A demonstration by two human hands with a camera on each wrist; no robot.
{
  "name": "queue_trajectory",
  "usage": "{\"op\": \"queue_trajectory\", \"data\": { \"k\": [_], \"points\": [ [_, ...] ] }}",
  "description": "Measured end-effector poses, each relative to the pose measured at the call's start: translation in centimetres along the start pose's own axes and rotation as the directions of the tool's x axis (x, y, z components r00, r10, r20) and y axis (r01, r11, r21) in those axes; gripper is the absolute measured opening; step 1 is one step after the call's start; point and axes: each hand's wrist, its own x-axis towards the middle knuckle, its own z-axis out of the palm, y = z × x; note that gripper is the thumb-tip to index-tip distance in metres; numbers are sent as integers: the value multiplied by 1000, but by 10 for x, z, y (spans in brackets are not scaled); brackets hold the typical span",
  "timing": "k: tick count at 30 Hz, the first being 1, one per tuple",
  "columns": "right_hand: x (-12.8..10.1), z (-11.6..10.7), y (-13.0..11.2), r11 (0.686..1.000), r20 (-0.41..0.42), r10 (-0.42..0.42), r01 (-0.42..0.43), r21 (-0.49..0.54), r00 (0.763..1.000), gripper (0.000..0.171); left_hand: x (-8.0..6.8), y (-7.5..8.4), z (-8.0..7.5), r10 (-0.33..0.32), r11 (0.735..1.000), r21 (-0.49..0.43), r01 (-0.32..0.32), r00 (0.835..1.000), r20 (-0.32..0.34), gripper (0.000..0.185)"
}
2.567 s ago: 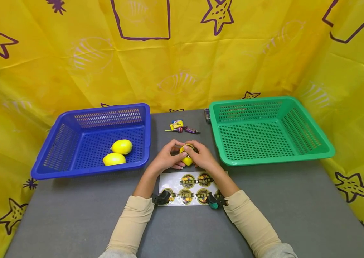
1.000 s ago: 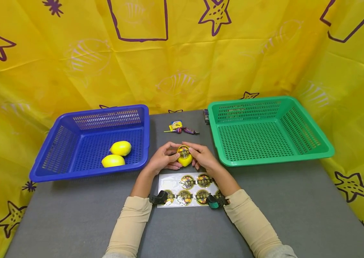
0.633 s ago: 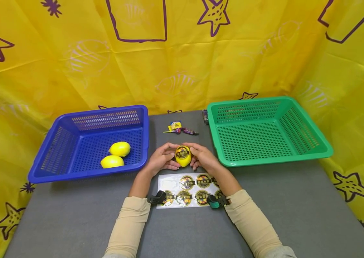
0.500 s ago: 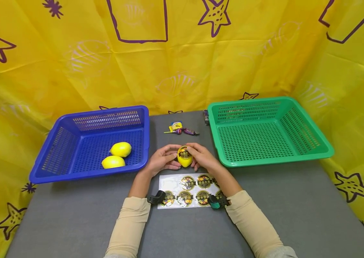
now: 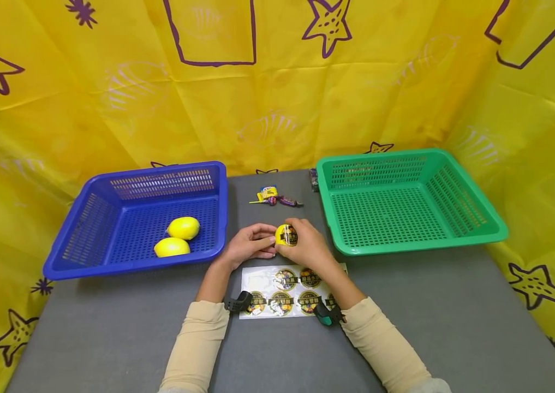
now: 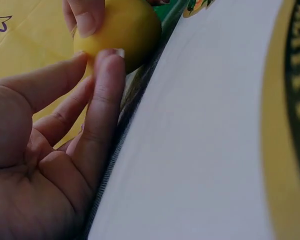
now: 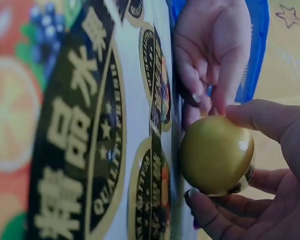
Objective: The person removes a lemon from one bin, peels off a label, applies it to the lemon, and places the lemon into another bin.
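A yellow lemon with a round dark sticker on it sits in my right hand, whose fingers and thumb curl round it just above the grey table. In the right wrist view the lemon shows between thumb and fingers. My left hand lies beside it on the left, its fingers nearly straight. In the left wrist view one fingertip of the left hand touches the lemon. A sticker sheet with several round labels lies under both wrists.
A blue basket at left holds two lemons. A green basket stands at right with nothing in it. Candy wrappers lie between the baskets at the back. Yellow patterned cloth surrounds the table.
Both hands held the lemon with the sticker facing up. Now the right hand has wrapped round it and turned it slightly right, and the left hand's grip has loosened to a fingertip touch.
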Motion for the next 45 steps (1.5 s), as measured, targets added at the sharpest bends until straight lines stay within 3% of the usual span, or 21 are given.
{"op": "queue_trajectory", "data": {
  "k": [9, 17, 21, 27, 30, 36, 45],
  "points": [
    [-15, -19, -18, 995, -52, -78, 75, -61, 996, 67, 0, -4, -1, 46, 998, 40, -43, 997, -68, 9],
    [-24, -81, -47, 987, -72, -160, 158, -36, 984, 66, 0, 0, 2, 23, 994, 104, -15, 996, -82, 17],
    [-13, -123, -47, 988, -57, -138, 134, -75, 989, 67, 0, 2, 4, 5, 993, 122, 4, 997, -76, 20],
    [33, -173, -16, 987, 45, 19, -12, -161, 999, 65, -1, 1, 4, 10, 995, 102, -6, 999, -41, 12],
    [53, -177, 2, 970, 106, 79, -52, -238, 991, 64, -1, 0, 4, -1, 998, 64, 3, 1000, -21, 15],
    [81, -161, 22, 934, 240, 138, -46, -354, 961, 64, -3, 3, 2, -16, 998, 56, 17, 1000, -22, 21],
    [94, -147, 43, 924, 297, 233, -115, -366, 926, 60, -2, 2, 3, -32, 998, 52, 33, 999, -15, 22]
  ]
}}
